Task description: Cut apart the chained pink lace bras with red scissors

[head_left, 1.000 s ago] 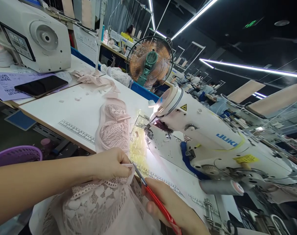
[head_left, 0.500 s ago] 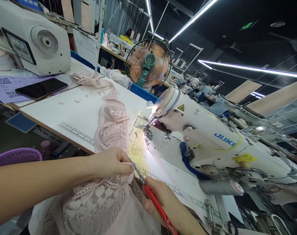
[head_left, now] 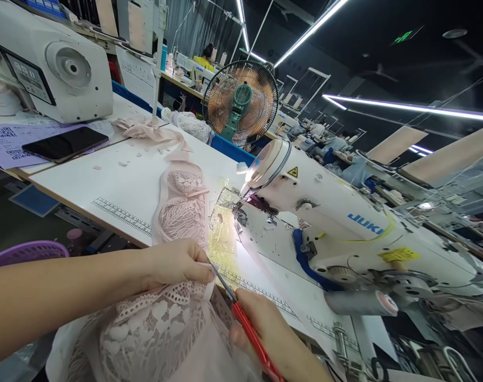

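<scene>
My left hand (head_left: 181, 262) pinches the upper edge of a pale pink lace bra (head_left: 154, 334), whose cups hang down below it at the front of the table. In my right hand (head_left: 265, 329) is a pair of red-handled scissors (head_left: 247, 323), fingers wrapped round the handles. The blades point up and left, their tips touching the fabric edge beside my left thumb. Behind my left hand, another lace bra piece (head_left: 181, 209) lies on the white table (head_left: 118, 175). A sewing machine (head_left: 317, 196) stands right of it, its needle area lit.
A yellowish clear strip (head_left: 221, 233) lies by the needle. At the left are a phone (head_left: 66, 143), printed papers (head_left: 5, 140) and a second machine (head_left: 62, 69). A fan (head_left: 241, 103) stands behind the table. A purple basket (head_left: 30, 249) sits below the left edge, a grey thread cone (head_left: 359, 303) at the right.
The view has shifted very slightly. Both hands keep nearly the same place, with the scissor tips still at the fabric edge by my left thumb.
</scene>
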The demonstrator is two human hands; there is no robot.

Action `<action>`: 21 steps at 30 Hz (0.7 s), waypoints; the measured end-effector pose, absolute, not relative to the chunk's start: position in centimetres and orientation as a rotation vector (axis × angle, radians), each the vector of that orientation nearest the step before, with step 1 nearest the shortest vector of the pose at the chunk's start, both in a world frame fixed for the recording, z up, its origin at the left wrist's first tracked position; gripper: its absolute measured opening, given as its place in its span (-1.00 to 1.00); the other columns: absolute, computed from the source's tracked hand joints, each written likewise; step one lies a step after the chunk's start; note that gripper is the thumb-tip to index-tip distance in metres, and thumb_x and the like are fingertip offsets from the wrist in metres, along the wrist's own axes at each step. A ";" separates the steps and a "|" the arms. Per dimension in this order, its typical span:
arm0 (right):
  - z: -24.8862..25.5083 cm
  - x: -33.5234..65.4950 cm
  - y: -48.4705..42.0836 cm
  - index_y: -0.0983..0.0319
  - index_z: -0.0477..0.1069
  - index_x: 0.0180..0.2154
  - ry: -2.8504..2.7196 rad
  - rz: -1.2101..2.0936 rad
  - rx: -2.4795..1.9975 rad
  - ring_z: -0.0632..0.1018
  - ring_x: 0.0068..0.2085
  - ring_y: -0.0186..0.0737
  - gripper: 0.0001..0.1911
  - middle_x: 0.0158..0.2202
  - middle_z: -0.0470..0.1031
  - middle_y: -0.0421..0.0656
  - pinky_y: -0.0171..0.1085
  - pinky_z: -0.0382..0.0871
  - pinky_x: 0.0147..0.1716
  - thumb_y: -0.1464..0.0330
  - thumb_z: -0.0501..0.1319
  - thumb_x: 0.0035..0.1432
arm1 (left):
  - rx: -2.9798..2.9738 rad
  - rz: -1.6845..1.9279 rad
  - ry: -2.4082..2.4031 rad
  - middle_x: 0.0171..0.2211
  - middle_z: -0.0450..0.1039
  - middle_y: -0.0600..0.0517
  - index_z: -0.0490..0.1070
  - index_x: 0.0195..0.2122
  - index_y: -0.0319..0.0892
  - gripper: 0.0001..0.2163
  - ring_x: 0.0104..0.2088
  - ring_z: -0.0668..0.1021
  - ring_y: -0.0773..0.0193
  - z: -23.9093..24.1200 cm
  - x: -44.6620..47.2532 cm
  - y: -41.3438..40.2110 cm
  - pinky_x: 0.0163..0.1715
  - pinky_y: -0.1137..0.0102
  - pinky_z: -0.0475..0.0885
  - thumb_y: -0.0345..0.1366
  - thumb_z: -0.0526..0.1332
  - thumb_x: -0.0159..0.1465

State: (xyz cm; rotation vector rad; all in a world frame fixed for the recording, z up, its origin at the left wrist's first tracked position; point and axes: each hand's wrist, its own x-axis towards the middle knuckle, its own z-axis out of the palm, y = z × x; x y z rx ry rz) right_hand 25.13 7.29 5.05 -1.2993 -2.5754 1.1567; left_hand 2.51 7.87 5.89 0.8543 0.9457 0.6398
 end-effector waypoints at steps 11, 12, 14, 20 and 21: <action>4.5 24.8 7.1 0.20 0.05 -0.53 -2.527 1.170 -1.408 0.21 -0.52 -0.35 -0.68 -0.54 0.18 -0.28 -0.38 0.04 -0.56 0.17 0.07 0.11 | 0.826 0.604 0.928 -0.80 0.24 0.18 0.40 -0.73 -0.25 -0.80 -0.70 0.20 0.47 6.4 2.1 7.8 -0.63 0.48 0.06 -0.27 0.38 -0.17; 4.4 24.7 7.1 0.20 0.05 -0.53 -2.526 1.161 -1.421 0.22 -0.52 -0.35 -0.69 -0.55 0.18 -0.28 -0.38 0.04 -0.56 0.19 0.08 0.11 | 0.836 0.599 0.931 -0.81 0.20 0.20 0.40 -0.73 -0.25 -0.79 -0.71 0.17 0.47 6.4 2.1 7.8 -0.63 0.48 0.05 -0.27 0.38 -0.17; 4.1 24.5 7.0 0.19 0.06 -0.54 -2.514 1.157 -1.425 0.22 -0.54 -0.36 -0.68 -0.56 0.19 -0.28 -0.37 0.04 -0.56 0.18 0.10 0.09 | 0.853 0.595 0.943 -0.81 0.18 0.21 0.38 -0.74 -0.24 -0.77 -0.70 0.15 0.47 6.4 2.0 7.8 -0.62 0.47 0.03 -0.25 0.39 -0.16; 3.3 24.2 7.0 0.19 0.03 -0.60 -2.415 1.171 -1.382 0.17 -0.56 -0.37 -0.63 -0.61 0.14 -0.28 -0.36 0.01 -0.58 0.14 0.06 0.10 | 0.975 0.561 0.917 -0.73 0.19 0.17 0.37 -0.66 -0.25 -0.71 -0.66 0.17 0.43 5.8 1.3 7.8 -0.56 0.45 0.08 -0.14 0.35 -0.05; 3.5 24.3 7.1 0.19 0.03 -0.60 -2.413 1.175 -1.379 0.17 -0.56 -0.36 -0.62 -0.61 0.14 -0.29 -0.36 0.01 -0.58 0.13 0.06 0.10 | 1.033 0.552 0.905 -0.72 0.14 0.18 0.36 -0.65 -0.25 -0.71 -0.65 0.13 0.44 5.8 1.0 7.7 -0.56 0.45 0.06 -0.13 0.32 0.00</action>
